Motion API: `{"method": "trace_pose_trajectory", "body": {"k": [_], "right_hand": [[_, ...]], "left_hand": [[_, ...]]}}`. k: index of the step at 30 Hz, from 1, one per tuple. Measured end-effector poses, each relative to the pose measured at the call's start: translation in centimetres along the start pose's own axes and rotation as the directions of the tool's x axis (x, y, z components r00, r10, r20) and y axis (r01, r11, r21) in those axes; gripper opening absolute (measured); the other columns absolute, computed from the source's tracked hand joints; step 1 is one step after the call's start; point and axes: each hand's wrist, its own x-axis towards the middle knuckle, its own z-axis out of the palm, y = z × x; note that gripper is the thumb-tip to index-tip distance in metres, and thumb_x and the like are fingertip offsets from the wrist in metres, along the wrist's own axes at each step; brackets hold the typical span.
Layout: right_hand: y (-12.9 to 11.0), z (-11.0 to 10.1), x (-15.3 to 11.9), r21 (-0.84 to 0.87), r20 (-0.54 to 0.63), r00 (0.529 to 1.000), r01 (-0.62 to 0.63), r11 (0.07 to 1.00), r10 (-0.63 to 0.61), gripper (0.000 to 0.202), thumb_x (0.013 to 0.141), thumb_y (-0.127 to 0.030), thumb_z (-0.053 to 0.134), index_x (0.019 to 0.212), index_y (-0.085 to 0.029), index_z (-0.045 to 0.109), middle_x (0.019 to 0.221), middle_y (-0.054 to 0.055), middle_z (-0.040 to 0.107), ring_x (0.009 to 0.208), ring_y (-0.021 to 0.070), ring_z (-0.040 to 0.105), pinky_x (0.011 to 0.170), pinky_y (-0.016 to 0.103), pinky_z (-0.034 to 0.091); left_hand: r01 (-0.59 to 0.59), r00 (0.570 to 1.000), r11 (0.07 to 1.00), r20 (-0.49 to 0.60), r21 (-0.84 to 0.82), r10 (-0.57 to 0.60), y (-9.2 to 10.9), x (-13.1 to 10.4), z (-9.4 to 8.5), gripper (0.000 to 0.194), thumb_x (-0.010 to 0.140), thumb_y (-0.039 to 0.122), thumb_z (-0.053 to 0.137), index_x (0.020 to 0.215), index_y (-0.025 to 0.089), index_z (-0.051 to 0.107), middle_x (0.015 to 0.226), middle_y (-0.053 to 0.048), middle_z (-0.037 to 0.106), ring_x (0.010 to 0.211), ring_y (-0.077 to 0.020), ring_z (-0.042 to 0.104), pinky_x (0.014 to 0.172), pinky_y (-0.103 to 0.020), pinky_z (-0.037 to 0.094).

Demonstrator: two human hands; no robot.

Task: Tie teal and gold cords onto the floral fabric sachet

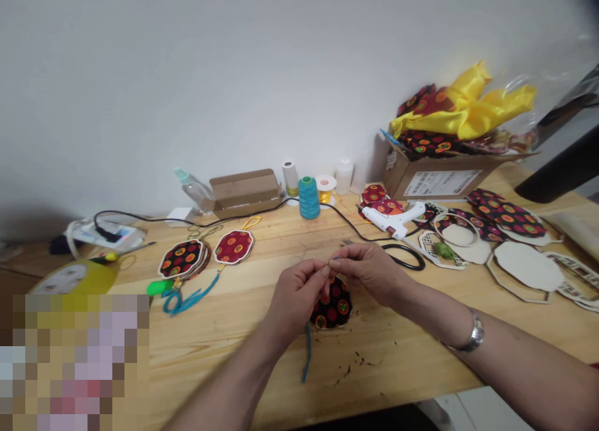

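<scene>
My left hand (300,292) and my right hand (369,272) meet fingertip to fingertip over the middle of the table, both in a pinch. What they pinch is too small to make out; a speck of blue shows at the right fingertips. Just below them lies a black patterned fabric piece (337,307) with a pale scalloped edge, partly covered by my left hand. A blue cord (307,354) hangs down from its left side onto the wood. Small dark scraps are scattered to the right of the cord.
Finished-looking patterned pieces (181,259) with blue cords lie at the left. Behind stand a teal thread cone (309,198) and a white spool (289,178). A white glue gun (392,219), pale cut-out plates (528,266) and a full cardboard box (433,176) are at the right.
</scene>
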Motion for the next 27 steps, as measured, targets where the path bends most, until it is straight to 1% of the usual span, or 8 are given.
{"method": "trace_pose_trajectory", "body": {"k": [4,8,12,15,19,22,25,27], "right_hand": [[-0.3,-0.2,0.0,-0.001,-0.025,0.998,0.052,0.999,-0.052,0.026,0.059,-0.034,0.074,0.061,-0.012,0.059,0.053,-0.004,0.050,0.045,0.0036,0.034,0.043,0.020,0.022],[-1.1,-0.6,-0.1,0.116,-0.010,0.994,0.105,0.988,-0.105,0.027,0.063,-0.035,0.072,0.068,-0.013,0.058,0.051,-0.005,0.049,0.043,0.0032,0.033,0.041,0.019,0.020],[-1.8,-0.7,-0.5,0.211,0.073,0.987,0.128,0.969,-0.147,0.025,0.069,-0.036,0.068,0.072,-0.013,0.057,0.059,0.000,0.059,0.044,0.0049,0.043,0.039,0.019,0.025],[-2.0,-0.7,-0.6,0.281,0.076,0.980,0.154,0.947,-0.182,0.025,0.069,-0.033,0.070,0.070,-0.015,0.052,0.067,0.001,0.063,0.050,0.0079,0.054,0.041,0.019,0.032],[-2.3,-1.0,-0.7,0.284,0.047,0.969,0.220,0.933,-0.243,0.024,0.071,-0.032,0.068,0.071,-0.017,0.050,0.068,-0.001,0.061,0.052,0.0074,0.054,0.044,0.019,0.037],[-2.7,-1.3,-0.9,0.257,0.021,0.956,0.279,0.925,-0.294,0.023,0.073,-0.032,0.066,0.071,-0.018,0.049,0.069,-0.001,0.059,0.053,0.0074,0.053,0.046,0.020,0.039],[-3.1,-1.4,-1.1,0.216,0.001,0.945,0.320,0.923,-0.327,0.023,0.074,-0.034,0.065,0.071,-0.018,0.049,0.067,-0.001,0.058,0.053,0.0079,0.052,0.047,0.021,0.039],[-3.4,-1.5,-1.3,0.193,-0.012,0.941,0.334,0.923,-0.338,0.023,0.073,-0.035,0.066,0.070,-0.018,0.049,0.066,-0.001,0.059,0.053,0.0083,0.052,0.047,0.021,0.039]], "left_hand": [[-0.010,0.999,0.998,-0.034,0.054,0.012,0.1,0.1,0.0,0.020,0.077,0.034,0.057,0.074,0.017,0.067,0.058,0.002,0.055,0.055,-0.0104,0.047,0.053,-0.021,0.035],[-0.039,0.998,0.994,-0.051,0.098,0.044,0.1,0.1,0.0,0.018,0.076,0.032,0.058,0.074,0.018,0.070,0.060,0.001,0.060,0.060,-0.0130,0.052,0.059,-0.023,0.038],[-0.081,0.994,0.979,-0.062,0.189,0.094,-0.2,0.2,-0.2,0.019,0.078,0.032,0.056,0.077,0.020,0.071,0.067,0.001,0.064,0.066,-0.0147,0.055,0.065,-0.025,0.040],[-0.155,0.977,0.934,-0.092,0.320,0.194,-0.4,0.4,-0.5,0.017,0.080,0.028,0.055,0.080,0.022,0.070,0.077,-0.001,0.067,0.077,-0.0171,0.057,0.073,-0.028,0.041],[-0.257,0.926,0.814,-0.108,0.521,0.362,-0.7,0.8,-0.8,0.017,0.081,0.025,0.054,0.077,0.024,0.071,0.083,-0.003,0.065,0.091,-0.0206,0.052,0.085,-0.034,0.038],[-0.229,0.888,0.741,-0.175,0.631,0.424,-0.9,1.0,-0.9,0.018,0.081,0.024,0.054,0.077,0.023,0.071,0.097,-0.006,0.061,0.099,-0.0230,0.048,0.089,-0.039,0.037],[-0.197,0.830,0.728,-0.283,0.657,0.480,-0.9,0.9,-1.0,0.019,0.080,0.023,0.054,0.090,0.022,0.070,0.117,-0.009,0.050,0.103,-0.0241,0.046,0.091,-0.042,0.037],[-0.208,0.788,0.770,-0.363,0.604,0.498,-0.6,0.7,-1.0,0.024,0.080,0.024,0.054,0.101,0.021,0.066,0.121,-0.010,0.046,0.099,-0.0221,0.049,0.089,-0.039,0.039]]}}
